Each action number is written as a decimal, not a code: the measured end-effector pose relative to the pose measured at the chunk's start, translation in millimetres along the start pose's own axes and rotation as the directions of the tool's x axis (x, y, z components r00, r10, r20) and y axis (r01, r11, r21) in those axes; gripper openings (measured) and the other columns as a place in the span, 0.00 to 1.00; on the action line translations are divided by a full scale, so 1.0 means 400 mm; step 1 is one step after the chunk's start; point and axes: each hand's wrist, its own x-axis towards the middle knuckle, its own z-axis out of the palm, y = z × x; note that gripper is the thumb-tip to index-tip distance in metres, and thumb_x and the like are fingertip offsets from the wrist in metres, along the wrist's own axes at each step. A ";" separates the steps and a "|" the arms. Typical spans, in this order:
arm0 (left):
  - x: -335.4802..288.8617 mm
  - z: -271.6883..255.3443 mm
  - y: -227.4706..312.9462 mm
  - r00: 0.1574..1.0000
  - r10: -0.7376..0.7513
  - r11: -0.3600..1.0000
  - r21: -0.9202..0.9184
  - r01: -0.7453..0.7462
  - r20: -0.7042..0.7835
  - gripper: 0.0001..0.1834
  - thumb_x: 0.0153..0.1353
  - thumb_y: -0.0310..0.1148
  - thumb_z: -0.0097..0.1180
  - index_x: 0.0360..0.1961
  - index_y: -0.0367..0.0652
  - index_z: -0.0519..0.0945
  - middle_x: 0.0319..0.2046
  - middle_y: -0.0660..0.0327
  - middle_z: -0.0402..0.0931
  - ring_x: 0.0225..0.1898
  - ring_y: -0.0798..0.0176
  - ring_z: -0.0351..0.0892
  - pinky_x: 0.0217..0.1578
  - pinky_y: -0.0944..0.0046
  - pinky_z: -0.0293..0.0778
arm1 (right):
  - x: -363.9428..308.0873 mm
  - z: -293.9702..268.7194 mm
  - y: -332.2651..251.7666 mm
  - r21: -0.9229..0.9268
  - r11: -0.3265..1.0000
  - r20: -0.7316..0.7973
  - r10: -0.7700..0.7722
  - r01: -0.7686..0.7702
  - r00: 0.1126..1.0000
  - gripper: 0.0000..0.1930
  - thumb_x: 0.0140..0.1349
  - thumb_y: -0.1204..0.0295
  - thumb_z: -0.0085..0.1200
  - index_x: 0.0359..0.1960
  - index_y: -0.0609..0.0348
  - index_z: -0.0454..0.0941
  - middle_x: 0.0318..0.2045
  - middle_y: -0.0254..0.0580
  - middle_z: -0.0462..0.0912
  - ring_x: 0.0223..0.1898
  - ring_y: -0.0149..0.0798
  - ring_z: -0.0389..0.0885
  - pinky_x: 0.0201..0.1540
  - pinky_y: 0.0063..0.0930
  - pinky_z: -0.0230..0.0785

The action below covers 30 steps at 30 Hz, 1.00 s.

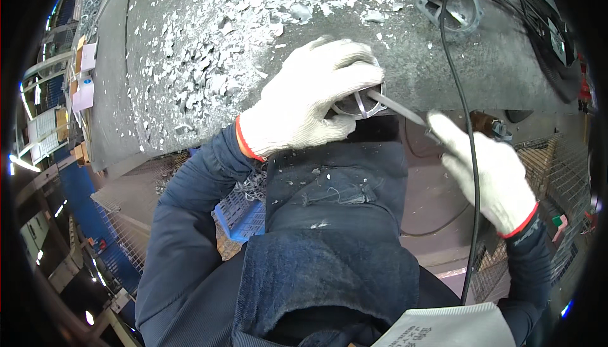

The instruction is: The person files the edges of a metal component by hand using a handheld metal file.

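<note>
My left hand [316, 97], in a white knit glove with a red cuff, is closed round a small round metal casting [360, 104] at the near edge of the table. A thin bar crosses the casting's opening. From the right, my right hand [484, 173], gloved the same way, grips a slim grey file [400, 109]. The file's far end reaches into the casting's opening beside the bar. Its handle is mostly hidden in my fingers.
Metal flakes [215, 62] litter the dark table [418, 81]. A larger square-flanged casting [465, 14] lies at the back right, near a black cable [461, 87] that runs down in front of my right arm. Below the table stands a blue plastic basket [244, 214] holding metal scraps.
</note>
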 end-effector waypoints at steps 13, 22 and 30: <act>-0.001 0.000 0.016 0.999 -0.006 0.998 0.068 0.008 -0.042 0.44 0.44 0.32 0.82 0.69 0.49 0.86 0.69 0.51 0.83 0.69 0.38 0.84 0.69 0.39 0.79 | -0.076 0.137 -0.153 -0.067 0.982 0.035 0.182 -0.179 0.983 0.41 0.73 0.66 0.75 0.88 0.32 0.74 0.30 0.50 0.84 0.27 0.55 0.90 0.33 0.48 0.83; -0.006 -0.004 0.019 1.000 -0.026 0.998 0.058 0.026 -0.005 0.49 0.43 0.34 0.86 0.73 0.46 0.86 0.74 0.43 0.82 0.74 0.31 0.82 0.76 0.37 0.78 | -0.065 0.098 -0.164 0.128 0.970 -0.067 0.214 -0.204 0.974 0.44 0.73 0.69 0.74 0.90 0.31 0.70 0.32 0.53 0.87 0.32 0.58 0.92 0.38 0.52 0.86; -0.013 0.002 0.022 0.999 -0.034 0.995 0.096 0.036 -0.027 0.48 0.44 0.34 0.84 0.73 0.47 0.85 0.74 0.45 0.82 0.75 0.32 0.81 0.76 0.37 0.77 | -0.057 0.106 -0.152 0.120 0.976 -0.030 0.184 -0.180 0.982 0.40 0.77 0.65 0.71 0.89 0.30 0.72 0.30 0.51 0.85 0.30 0.57 0.91 0.35 0.50 0.85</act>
